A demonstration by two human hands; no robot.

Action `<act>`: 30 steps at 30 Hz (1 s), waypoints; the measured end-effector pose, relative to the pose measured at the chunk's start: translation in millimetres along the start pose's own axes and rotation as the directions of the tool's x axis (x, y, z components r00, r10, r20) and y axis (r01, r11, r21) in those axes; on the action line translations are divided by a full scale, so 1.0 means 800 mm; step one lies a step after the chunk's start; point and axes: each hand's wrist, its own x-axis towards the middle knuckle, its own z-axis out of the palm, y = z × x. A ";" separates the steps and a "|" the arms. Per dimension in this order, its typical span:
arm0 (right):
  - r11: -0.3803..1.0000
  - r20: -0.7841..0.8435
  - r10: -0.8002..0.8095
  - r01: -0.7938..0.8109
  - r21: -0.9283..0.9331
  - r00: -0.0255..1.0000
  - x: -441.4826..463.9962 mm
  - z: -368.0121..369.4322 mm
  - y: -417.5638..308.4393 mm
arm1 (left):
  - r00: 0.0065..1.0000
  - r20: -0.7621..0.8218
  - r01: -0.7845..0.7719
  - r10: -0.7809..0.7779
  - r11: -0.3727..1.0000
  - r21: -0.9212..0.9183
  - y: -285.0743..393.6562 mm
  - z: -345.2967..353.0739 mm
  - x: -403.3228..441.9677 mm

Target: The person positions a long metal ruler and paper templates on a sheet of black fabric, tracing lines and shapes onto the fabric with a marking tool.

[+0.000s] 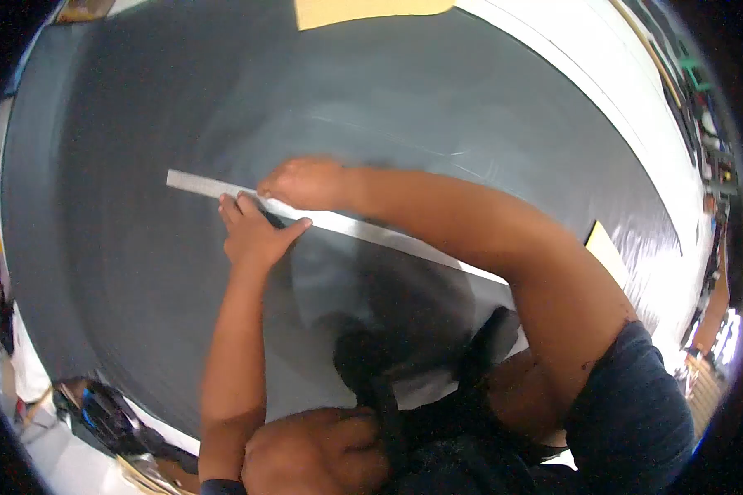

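A long, straight, pale ruler (371,233) lies slantwise across a wide black sheet (173,272). My left hand (254,238) presses on the ruler's near edge, its fingers and thumb spread apart. Just beyond it, my right hand (305,183) is closed and rests at the ruler's far edge, slightly blurred. Whatever its fingers may pinch is hidden from view. The ruler's left end sticks out past both hands, and its other end passes under my right forearm.
A tan-yellow flat piece (371,11) lies at the sheet's far edge. Another yellow piece (607,252) is to the right, beyond my right arm. A white surface (586,82) borders the sheet at upper right. Dark bag-like items (111,417) sit at lower left.
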 end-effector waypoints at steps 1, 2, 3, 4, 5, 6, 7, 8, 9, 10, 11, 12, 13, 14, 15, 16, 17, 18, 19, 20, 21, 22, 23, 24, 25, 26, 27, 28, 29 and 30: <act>1.000 0.017 0.002 -0.002 -0.011 1.000 -0.002 -0.006 -0.007 | 0.999 0.029 0.032 -0.032 0.999 -0.013 0.003 -0.005 -0.001; 1.000 0.039 0.005 -0.005 -0.018 0.999 -0.010 -0.012 -0.014 | 0.996 0.065 0.069 -0.067 0.997 -0.025 0.006 -0.007 -0.003; 0.999 0.116 0.012 -0.008 -0.036 0.993 -0.022 -0.020 -0.015 | 0.994 0.076 0.082 -0.079 0.996 -0.043 0.009 -0.009 -0.004; 0.999 0.108 0.024 -0.020 -0.038 0.994 -0.040 -0.021 -0.010 | 0.995 0.076 0.069 -0.066 0.997 -0.038 0.009 -0.006 -0.004; 0.993 0.167 -0.036 0.054 -0.103 0.985 -0.063 -0.019 -0.001 | 0.997 0.048 0.063 -0.061 0.997 -0.037 0.006 -0.001 -0.003; 0.977 0.232 -0.097 0.137 -0.163 0.968 -0.089 -0.018 0.006 | 0.998 0.017 0.062 -0.062 0.997 -0.038 0.003 0.004 -0.003; 0.976 0.250 -0.112 0.154 -0.157 0.962 -0.127 -0.029 0.005 | 0.998 0.011 0.062 -0.062 0.997 -0.039 0.000 0.004 -0.002; 0.973 0.270 -0.128 0.173 -0.151 0.954 -0.176 -0.041 0.004 | 0.999 0.007 0.041 -0.041 0.998 -0.040 -0.001 0.004 0.000; 0.991 0.268 -0.065 0.093 -0.092 0.961 -0.227 -0.054 -0.005 | 1.000 0.004 0.023 -0.023 0.999 -0.046 -0.002 0.004 -0.002; 0.986 0.289 0.001 0.047 -0.158 0.957 -0.274 -0.057 -0.011 | 1.000 0.000 0.025 -0.025 0.998 -0.058 -0.003 0.003 -0.007; 0.993 0.250 0.061 -0.034 -0.110 0.966 -0.320 -0.062 -0.019 | 0.999 0.012 0.034 -0.033 0.999 -0.041 0.000 0.002 -0.007; 0.991 0.211 0.128 -0.117 -0.060 0.969 -0.368 -0.066 -0.026 | 0.999 0.023 0.037 -0.036 0.999 -0.024 0.003 0.000 -0.005; 0.981 0.191 0.187 -0.175 -0.081 0.964 -0.414 -0.068 -0.033 | 1.000 0.009 0.026 -0.026 0.999 -0.043 0.001 0.002 -0.006; 0.965 0.171 0.256 -0.242 -0.098 0.952 -0.456 -0.067 -0.045 | 1.000 0.018 0.006 -0.005 0.999 -0.053 -0.004 0.005 -0.005; 0.957 0.176 0.284 -0.268 -0.112 0.942 -0.496 -0.065 -0.062 | 1.000 -0.002 0.006 -0.006 1.000 -0.009 -0.007 0.009 -0.001; 0.890 0.102 0.455 -0.447 -0.088 0.885 -0.533 -0.065 -0.080 | 1.000 -0.022 0.005 -0.005 1.000 0.028 -0.007 0.016 0.005; 0.791 0.025 0.611 -0.609 -0.056 0.791 -0.567 -0.072 -0.096 | 1.000 -0.019 0.005 -0.005 1.000 0.019 -0.006 0.020 0.007; 0.772 0.021 0.633 -0.630 -0.081 0.774 -0.595 -0.083 -0.110 | 1.000 -0.018 0.007 -0.007 1.000 0.011 -0.005 0.019 0.005; 0.647 0.075 0.762 -0.753 -0.117 0.643 -0.618 -0.090 -0.123 | 1.000 -0.032 0.001 -0.001 1.000 -0.009 -0.004 0.014 0.000; 0.502 0.115 0.864 -0.851 -0.152 0.489 -0.635 -0.094 -0.135 | 0.999 -0.027 -0.018 0.018 1.000 -0.019 -0.005 0.014 -0.002; 0.436 0.028 0.899 -0.884 -0.171 0.438 -0.648 -0.094 -0.144 | 1.000 -0.030 -0.011 0.010 1.000 -0.024 -0.006 0.013 0.001; 0.419 0.015 0.906 -0.892 -0.167 0.423 -0.663 -0.089 -0.152 | 0.999 -0.034 -0.002 0.001 1.000 -0.026 -0.007 0.012 0.002; 0.431 -0.177 0.881 -0.898 -0.085 0.439 -0.680 -0.082 -0.156 | 0.999 -0.032 0.015 -0.015 1.000 -0.012 -0.005 0.012 0.003; 0.455 -0.361 0.828 -0.890 -0.015 0.429 -0.695 -0.074 -0.156 | 1.000 -0.030 0.000 0.000 1.000 -0.019 -0.005 0.013 0.004; 0.361 -0.415 0.855 -0.932 0.042 0.313 -0.707 -0.060 -0.148 | 1.000 -0.012 -0.017 0.016 1.000 -0.016 -0.007 0.011 0.003; 0.344 -0.426 0.855 -0.938 0.039 0.296 -0.712 -0.046 -0.147 | 0.999 0.005 -0.040 0.040 0.999 -0.012 -0.010 0.011 0.005; 0.189 -0.371 0.923 -0.960 0.208 0.101 -0.709 -0.033 -0.147 | 0.998 -0.029 -0.052 0.054 0.997 0.064 -0.025 0.029 0.019; 0.020 -0.285 0.954 -0.931 0.365 -0.091 -0.708 -0.019 -0.147 | 0.996 -0.025 -0.080 0.081 0.995 0.056 -0.023 0.028 0.019; 0.061 -0.324 0.945 -0.955 0.291 -0.038 -0.709 0.003 -0.147 | 0.999 -0.014 -0.049 0.050 0.998 0.029 -0.021 0.019 0.016; 0.101 -0.355 0.935 -0.971 0.215 0.019 -0.710 0.021 -0.149 | 1.000 -0.002 -0.015 0.015 1.000 0.006 -0.017 0.012 0.012</act>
